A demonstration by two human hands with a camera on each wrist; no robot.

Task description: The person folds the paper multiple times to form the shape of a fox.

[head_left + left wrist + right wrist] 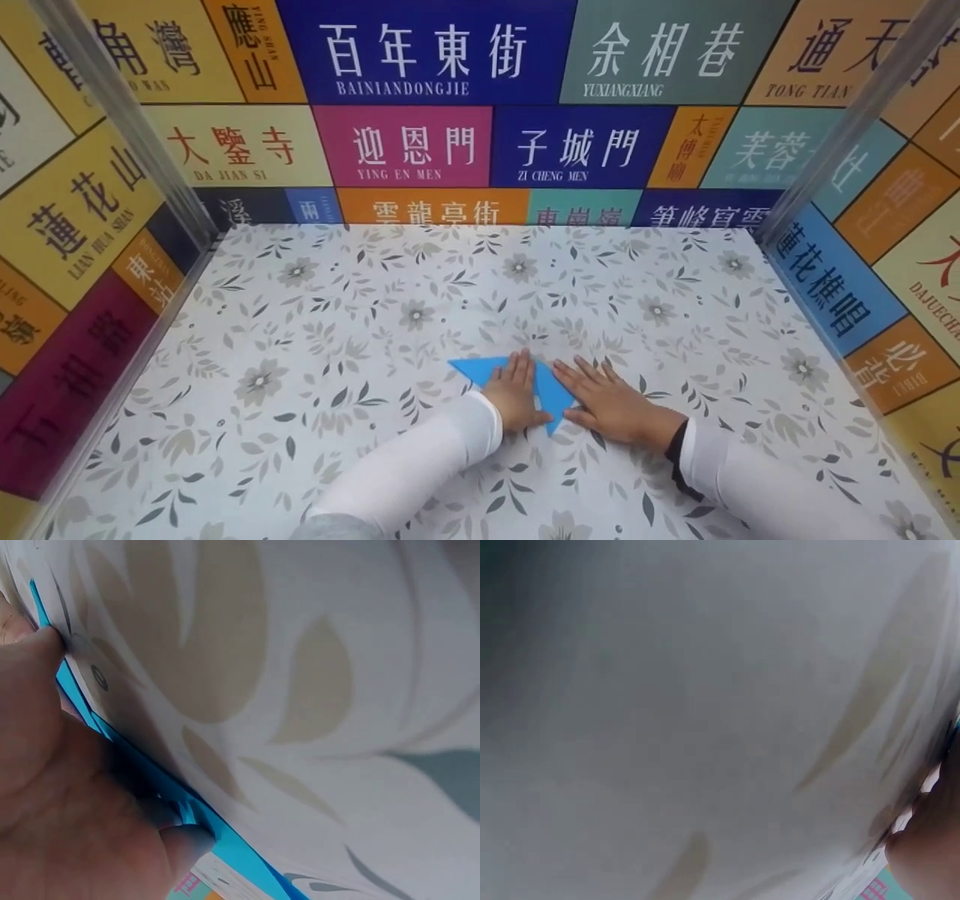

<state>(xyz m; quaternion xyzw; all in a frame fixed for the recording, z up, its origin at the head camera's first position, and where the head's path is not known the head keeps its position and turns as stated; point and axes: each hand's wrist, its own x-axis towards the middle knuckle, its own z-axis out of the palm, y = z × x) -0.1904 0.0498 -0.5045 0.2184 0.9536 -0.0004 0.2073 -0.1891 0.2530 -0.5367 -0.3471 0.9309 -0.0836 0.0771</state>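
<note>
A folded sheet of blue paper (556, 390) lies on the table in the head view, with pointed corners at the left and toward the front. My left hand (516, 395) rests flat across its middle, fingers straight and thumb out to the side, hiding part of the paper. My right hand (613, 403) lies spread along the paper's right edge, fingertips on or right at that edge. In the left wrist view the blue paper (240, 851) shows as a thin strip under the hand. The right wrist view catches only part of the right hand (930, 840) at its edge.
A white tablecloth (375, 300) with grey flowers and leaves covers the table. Panels with Chinese lettering (420, 52) form a wall at the back and both sides. Clear corner strips (832, 120) run up where the panels meet.
</note>
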